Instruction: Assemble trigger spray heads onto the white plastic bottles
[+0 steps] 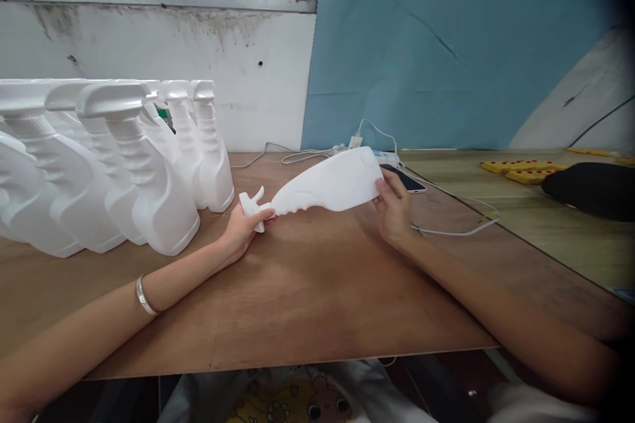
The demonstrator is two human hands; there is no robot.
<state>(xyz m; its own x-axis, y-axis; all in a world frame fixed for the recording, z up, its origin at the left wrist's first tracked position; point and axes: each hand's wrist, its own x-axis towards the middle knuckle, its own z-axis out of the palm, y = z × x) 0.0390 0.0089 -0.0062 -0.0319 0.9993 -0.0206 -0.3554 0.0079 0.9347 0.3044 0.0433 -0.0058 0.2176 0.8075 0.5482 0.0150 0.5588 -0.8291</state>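
Observation:
A white spray bottle (pixel 330 182) lies on its side in the air above the brown tabletop, its trigger head to the left and its base to the right. My left hand (pixel 248 219) is closed around the neck, just below the trigger head. With fingers and thumb, my right hand (pixel 394 205) grips the base end. No label shows on the side facing me. To the left, several more white spray bottles (pixel 166 205) stand upright in a close group on the table.
A power strip (pixel 387 157) with white cables lies at the back, beside a phone (pixel 407 180). On the lighter table to the right are yellow pieces with red dots (pixel 530 175) and a black object (pixel 590 190). A blue sheet (pixel 421 46) covers part of the wall.

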